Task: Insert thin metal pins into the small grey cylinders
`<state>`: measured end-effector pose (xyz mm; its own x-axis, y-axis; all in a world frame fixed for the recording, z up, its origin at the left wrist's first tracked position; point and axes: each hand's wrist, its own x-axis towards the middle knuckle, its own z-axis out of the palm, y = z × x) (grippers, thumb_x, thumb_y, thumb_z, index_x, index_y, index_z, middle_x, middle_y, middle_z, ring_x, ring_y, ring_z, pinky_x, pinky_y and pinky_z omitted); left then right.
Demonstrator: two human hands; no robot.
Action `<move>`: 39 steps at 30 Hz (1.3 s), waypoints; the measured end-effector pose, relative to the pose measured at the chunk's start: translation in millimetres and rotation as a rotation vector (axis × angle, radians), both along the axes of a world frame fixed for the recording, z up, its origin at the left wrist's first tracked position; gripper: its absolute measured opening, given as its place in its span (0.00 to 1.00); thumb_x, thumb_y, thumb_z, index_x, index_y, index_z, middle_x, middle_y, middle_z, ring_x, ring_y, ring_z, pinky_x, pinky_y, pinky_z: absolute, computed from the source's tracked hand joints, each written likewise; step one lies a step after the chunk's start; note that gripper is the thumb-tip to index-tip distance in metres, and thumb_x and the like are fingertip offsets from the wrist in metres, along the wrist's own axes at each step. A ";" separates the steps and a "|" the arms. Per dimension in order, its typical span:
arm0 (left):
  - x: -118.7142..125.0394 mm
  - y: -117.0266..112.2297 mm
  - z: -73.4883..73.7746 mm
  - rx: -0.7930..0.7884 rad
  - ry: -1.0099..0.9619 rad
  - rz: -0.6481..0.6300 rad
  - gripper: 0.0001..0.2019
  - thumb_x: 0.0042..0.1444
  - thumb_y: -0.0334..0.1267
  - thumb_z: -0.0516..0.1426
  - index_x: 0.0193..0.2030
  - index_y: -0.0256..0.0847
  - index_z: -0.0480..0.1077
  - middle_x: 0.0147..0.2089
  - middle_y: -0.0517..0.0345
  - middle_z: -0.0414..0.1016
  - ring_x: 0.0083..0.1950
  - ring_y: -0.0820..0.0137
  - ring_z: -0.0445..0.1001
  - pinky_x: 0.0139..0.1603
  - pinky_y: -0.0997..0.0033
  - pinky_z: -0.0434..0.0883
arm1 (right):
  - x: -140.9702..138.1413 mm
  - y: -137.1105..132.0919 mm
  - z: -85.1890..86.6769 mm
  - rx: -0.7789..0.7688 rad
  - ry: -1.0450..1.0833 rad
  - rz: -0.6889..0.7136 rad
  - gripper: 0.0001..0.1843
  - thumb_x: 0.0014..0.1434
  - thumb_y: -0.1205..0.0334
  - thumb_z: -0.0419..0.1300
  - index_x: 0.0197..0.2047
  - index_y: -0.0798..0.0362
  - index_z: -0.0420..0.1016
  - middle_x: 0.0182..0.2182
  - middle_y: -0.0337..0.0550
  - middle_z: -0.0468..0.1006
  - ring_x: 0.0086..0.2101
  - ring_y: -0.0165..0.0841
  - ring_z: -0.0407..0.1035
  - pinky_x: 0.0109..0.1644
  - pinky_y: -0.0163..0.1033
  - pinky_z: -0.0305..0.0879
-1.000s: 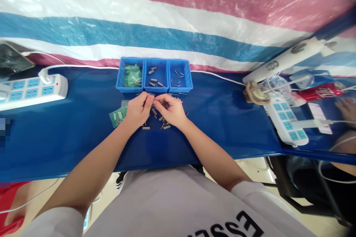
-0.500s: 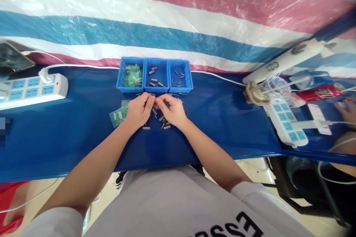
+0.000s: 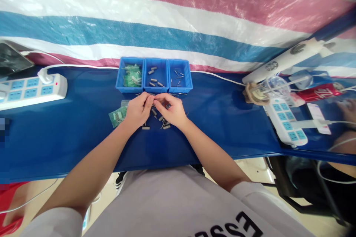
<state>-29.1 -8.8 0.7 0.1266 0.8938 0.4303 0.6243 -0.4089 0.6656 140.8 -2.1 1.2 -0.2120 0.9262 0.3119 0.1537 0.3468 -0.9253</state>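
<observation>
My left hand [image 3: 139, 108] and my right hand [image 3: 171, 110] meet at the fingertips over the blue table. Both are closed in a pinch, and whatever lies between the fingers is too small and too covered to name. Below and between them lie several small metal cylinders and pins [image 3: 166, 126], partly hidden by my right hand. A green plastic bag [image 3: 118, 117] with metal pieces rests beside my left hand. Just beyond my hands stand three joined blue bins: the left bin [image 3: 119, 81] has green bags, the middle bin [image 3: 155, 90] metal cylinders, the right bin [image 3: 190, 81] thin pins.
A white power strip [image 3: 59, 86] lies at the left, another power strip [image 3: 294, 140] at the right. Near it are a paper cup holder [image 3: 250, 96], a red can [image 3: 319, 92] and a phone [image 3: 317, 113]. Another person's hand [image 3: 349, 109] shows at the far right.
My hands stay pinched together, with only a very slight shift of the fingers. The bins and loose metal pieces keep their places. The whole view has drifted a little.
</observation>
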 end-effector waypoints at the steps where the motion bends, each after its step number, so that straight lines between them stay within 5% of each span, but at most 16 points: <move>1: 0.1 -0.1 0.1 -0.005 0.000 0.000 0.18 0.73 0.49 0.48 0.38 0.41 0.71 0.29 0.59 0.76 0.31 0.72 0.75 0.32 0.74 0.66 | 0.0 0.0 0.1 -0.004 -0.008 -0.003 0.13 0.64 0.53 0.63 0.45 0.52 0.80 0.34 0.42 0.84 0.32 0.30 0.77 0.35 0.36 0.71; 39: 0.4 2.4 -0.6 -0.106 0.023 -0.033 0.17 0.72 0.49 0.49 0.42 0.41 0.72 0.30 0.60 0.77 0.30 0.71 0.75 0.35 0.72 0.67 | 1.8 2.2 -1.1 -0.023 -0.059 -0.023 0.10 0.64 0.56 0.61 0.44 0.52 0.78 0.30 0.37 0.80 0.29 0.27 0.72 0.33 0.35 0.69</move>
<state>-28.7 -6.3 0.1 0.1659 0.9293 0.3300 0.6271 -0.3576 0.6919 142.5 0.1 0.1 -0.2084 0.9377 0.2780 0.2159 0.3213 -0.9220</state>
